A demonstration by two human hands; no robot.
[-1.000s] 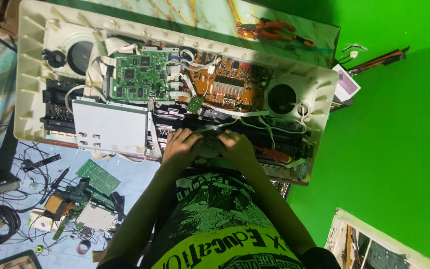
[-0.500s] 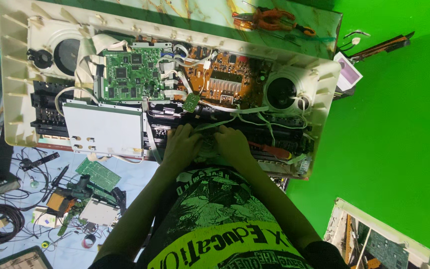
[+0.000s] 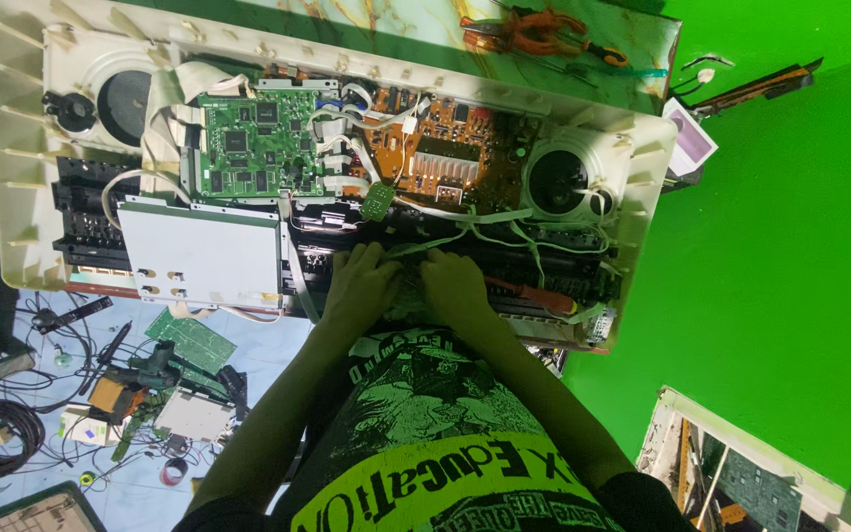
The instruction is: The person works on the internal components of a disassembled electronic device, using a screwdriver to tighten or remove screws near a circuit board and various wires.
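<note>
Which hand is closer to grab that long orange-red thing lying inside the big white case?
The right hand, probably. The long orange-red thing lies just beside it in the big white plastic case, with nothing between. The left hand would have to cross over the right one.

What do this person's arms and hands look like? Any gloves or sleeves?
Both hands are bare: no gloves on the left hand or the right hand, and no rings or watch that I can make out. The forearms are uncovered too. Dark short sleeves show only near the shoulders, part of a black T-shirt with green and yellow-green printing on the chest.
</note>
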